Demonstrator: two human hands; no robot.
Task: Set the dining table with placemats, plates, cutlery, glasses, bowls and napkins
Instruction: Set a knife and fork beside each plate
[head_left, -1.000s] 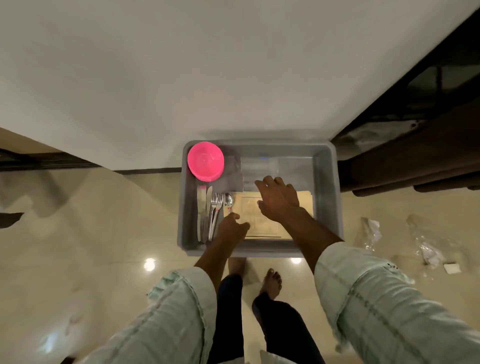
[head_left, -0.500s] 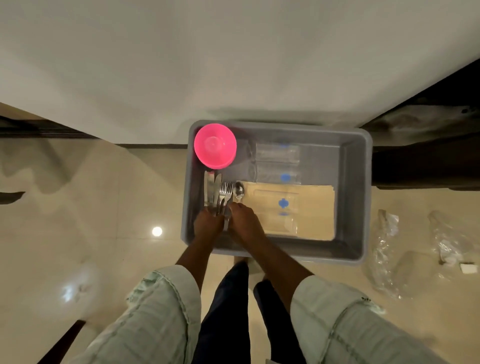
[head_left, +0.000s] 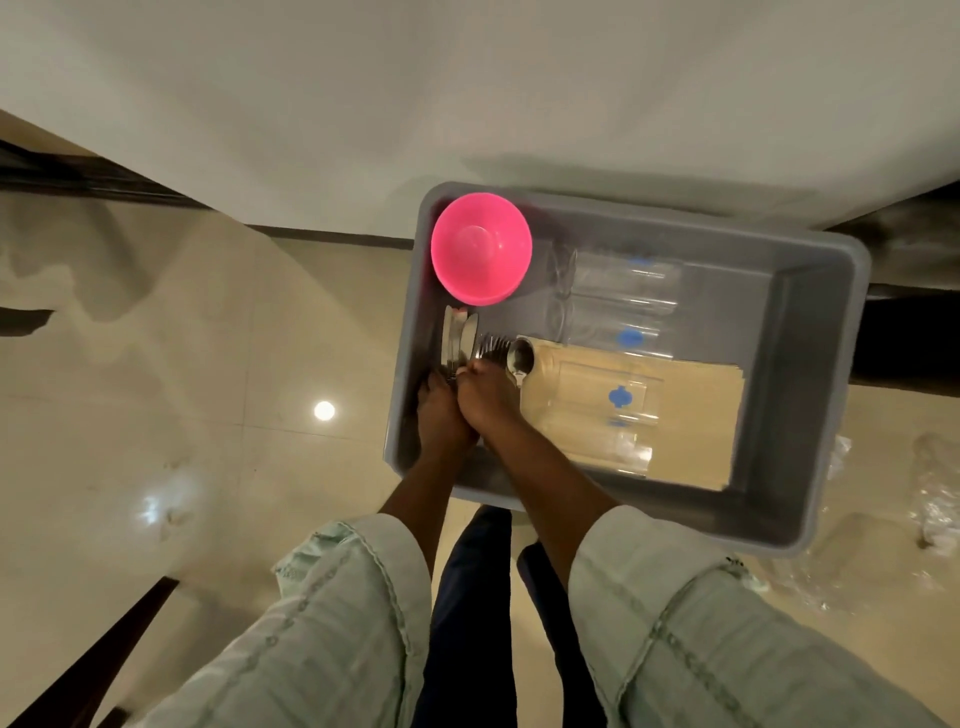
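I am leaning over a grey tub (head_left: 810, 395) sitting on the floor (head_left: 182, 364) against a white wall (head_left: 467, 93), with both of my hands down in its near left corner. My left hand (head_left: 439, 415) and my right hand (head_left: 485, 397) are lying side by side, touching, over the handle ends of the cutlery — the knives (head_left: 457, 340) on the left, the forks (head_left: 491, 347) in the middle and a spoon (head_left: 520, 358) on the right. My fingers are curling down onto the handles, so each grip is closing on the bundle, the left on the knives and the right on the forks, though the fingertips themselves are hiding under my knuckles. The blades, tines and spoon bowl are pointing away from me toward the far wall of the tub.

A pink bowl (head_left: 480, 248) is sitting in the far left corner, just beyond the knife tips. Clear glasses (head_left: 618, 296) are lying on their sides along the far middle of the tub, some with a blue mark. Tan placemats (head_left: 691, 421) are lying flat in a stack to the right of my hands, and another clear glass (head_left: 608, 410) is lying across them. My pale sleeves (head_left: 353, 623) are rolled back from the forearms — crumpled clear plastic (head_left: 935, 499) is lying on the floor right of the tub.
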